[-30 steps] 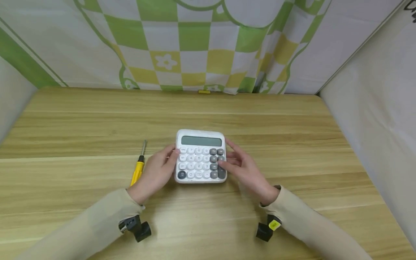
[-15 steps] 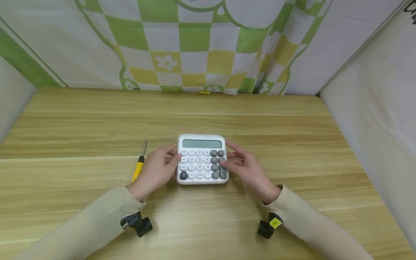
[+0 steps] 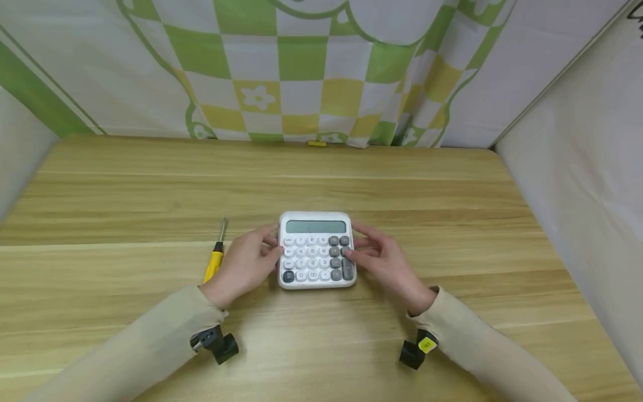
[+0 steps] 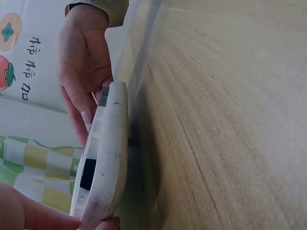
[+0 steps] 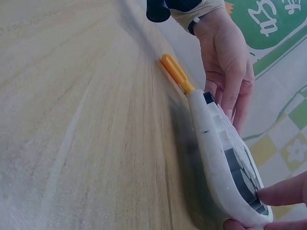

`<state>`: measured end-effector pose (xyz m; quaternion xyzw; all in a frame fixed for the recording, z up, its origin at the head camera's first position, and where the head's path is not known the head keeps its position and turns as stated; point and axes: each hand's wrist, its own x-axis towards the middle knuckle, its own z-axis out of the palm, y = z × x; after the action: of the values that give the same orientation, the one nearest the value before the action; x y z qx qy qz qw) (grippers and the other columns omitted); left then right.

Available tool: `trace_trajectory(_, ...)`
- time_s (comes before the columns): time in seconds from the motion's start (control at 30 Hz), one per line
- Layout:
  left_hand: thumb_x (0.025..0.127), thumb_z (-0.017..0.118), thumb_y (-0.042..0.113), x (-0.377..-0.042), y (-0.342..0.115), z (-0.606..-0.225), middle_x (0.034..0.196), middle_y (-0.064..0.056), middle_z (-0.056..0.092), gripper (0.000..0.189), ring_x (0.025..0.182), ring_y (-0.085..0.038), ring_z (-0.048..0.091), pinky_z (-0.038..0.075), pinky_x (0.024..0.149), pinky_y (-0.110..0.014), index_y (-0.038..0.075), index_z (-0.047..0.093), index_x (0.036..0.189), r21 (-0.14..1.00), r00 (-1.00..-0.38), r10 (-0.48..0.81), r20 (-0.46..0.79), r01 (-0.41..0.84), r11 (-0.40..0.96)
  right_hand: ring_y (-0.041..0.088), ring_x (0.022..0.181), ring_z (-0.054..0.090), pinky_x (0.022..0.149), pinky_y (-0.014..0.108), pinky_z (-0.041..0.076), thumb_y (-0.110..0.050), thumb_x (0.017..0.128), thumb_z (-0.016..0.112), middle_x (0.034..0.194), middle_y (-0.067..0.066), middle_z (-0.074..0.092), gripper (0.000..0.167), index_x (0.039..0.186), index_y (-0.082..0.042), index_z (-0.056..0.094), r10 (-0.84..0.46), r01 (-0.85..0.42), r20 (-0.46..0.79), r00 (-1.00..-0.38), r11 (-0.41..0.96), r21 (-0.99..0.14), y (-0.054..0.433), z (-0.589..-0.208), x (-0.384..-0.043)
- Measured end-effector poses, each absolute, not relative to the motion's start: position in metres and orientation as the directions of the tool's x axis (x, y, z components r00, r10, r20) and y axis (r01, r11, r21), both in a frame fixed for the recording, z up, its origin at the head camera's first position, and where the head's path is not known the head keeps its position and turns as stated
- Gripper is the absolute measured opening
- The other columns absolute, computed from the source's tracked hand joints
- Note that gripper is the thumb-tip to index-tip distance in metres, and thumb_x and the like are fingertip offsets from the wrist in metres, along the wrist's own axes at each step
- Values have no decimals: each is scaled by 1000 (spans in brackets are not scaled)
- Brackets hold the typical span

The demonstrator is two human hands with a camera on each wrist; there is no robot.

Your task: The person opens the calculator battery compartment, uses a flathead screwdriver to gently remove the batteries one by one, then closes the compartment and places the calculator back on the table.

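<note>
A white square calculator [image 3: 317,250] with white and grey round keys and a blank display faces up in the head view. On its left side my left hand [image 3: 246,265] grips the edge, thumb on top and fingers at the side. Opposite, my right hand [image 3: 389,268] pinches the right edge, its thumb over the grey keys. Both wrist views show the calculator's near side [image 4: 115,153] with a shadow and a gap between it and the wood, so it appears held slightly above the table. Its underside is hidden.
A screwdriver [image 3: 214,262] with a yellow handle lies on the wooden table [image 3: 125,195] just left of my left hand, partly covered by it. A small yellow piece [image 3: 317,143] sits at the table's back edge, below the checkered curtain [image 3: 301,56].
The calculator has shifted a little toward me and to the right, with both hands moving along on its edges. The screwdriver has stayed in place.
</note>
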<state>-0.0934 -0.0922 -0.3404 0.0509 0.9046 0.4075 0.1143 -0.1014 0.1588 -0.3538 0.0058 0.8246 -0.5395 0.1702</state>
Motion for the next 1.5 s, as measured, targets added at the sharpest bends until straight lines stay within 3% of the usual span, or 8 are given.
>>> trace_trajectory(0.2,92,59,9,-95,-90,-340,127,-24,55,51,85,-23,61,51,63,-28,-7,43,138,734,-972,178,-152,10,679,26,105,65,89,33,53,-12,87,69,121,21,63,60,142,-11,46,-169,207,-294,-941,401,-892,159,-354,-102)
trace_trajectory(0.57,92,58,8,-98,-91,-342,134,-25,49,51,93,-27,58,51,70,-32,-7,43,139,732,-969,184,-162,7,682,27,107,64,86,34,55,-4,87,67,124,23,62,55,139,-5,49,-180,234,-301,-937,317,-919,162,-354,-104)
trace_trajectory(1.1,92,56,7,-101,-88,-346,131,-27,50,52,87,-25,54,46,69,-30,-9,42,138,706,-969,192,-157,26,707,29,110,63,84,33,55,-2,88,64,125,24,60,50,136,1,50,-196,238,-312,-930,326,-915,162,-354,-105)
trace_trajectory(1.5,91,56,7,-102,-86,-349,131,-26,50,52,92,-28,54,47,73,-34,-9,41,139,699,-969,176,-174,5,715,18,92,65,82,30,55,-1,85,64,128,21,59,51,135,0,52,-197,212,-309,-930,398,-892,162,-355,-105)
